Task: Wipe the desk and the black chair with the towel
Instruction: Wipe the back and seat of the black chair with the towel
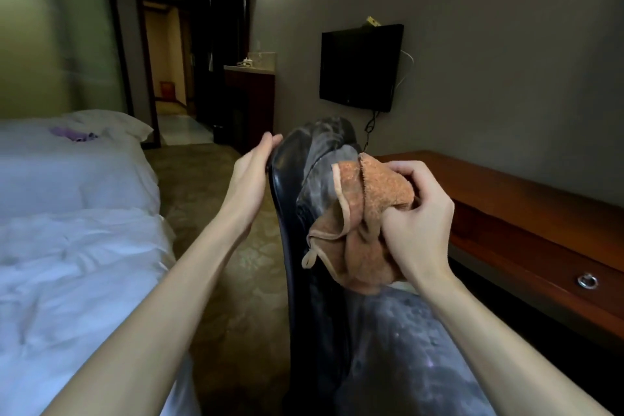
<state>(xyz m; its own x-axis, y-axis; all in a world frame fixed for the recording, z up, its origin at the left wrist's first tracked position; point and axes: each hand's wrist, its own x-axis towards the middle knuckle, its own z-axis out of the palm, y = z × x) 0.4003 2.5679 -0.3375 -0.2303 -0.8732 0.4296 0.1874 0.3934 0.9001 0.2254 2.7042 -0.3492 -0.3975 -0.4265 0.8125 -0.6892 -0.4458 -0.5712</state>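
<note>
Bunching the towel (364, 213) tight, the right hand (415, 213) has its fingers curled hard round the orange cloth, and it's pressed up against the front face of the black chair (324, 152), near the top edge of the backrest. A hemmed corner and a little hanging loop dangle below the fist. On the other side, the left hand (253, 165) lies along the rear edge of that backrest, fingers straight and relaxed, tips reaching the top corner, touching, not wrapping. The chair's seat runs down toward the bottom of the view, greyish and mottled. Just beside the chair on the right stands the desk (506, 199), reddish wood, its long edge running along the wall, a metal ring pull (587, 280) on its drawer front. Left of the chair, a bed (67, 213) with rumpled white covers. A television (358, 67) hangs on the wall past the desk's far end.
</note>
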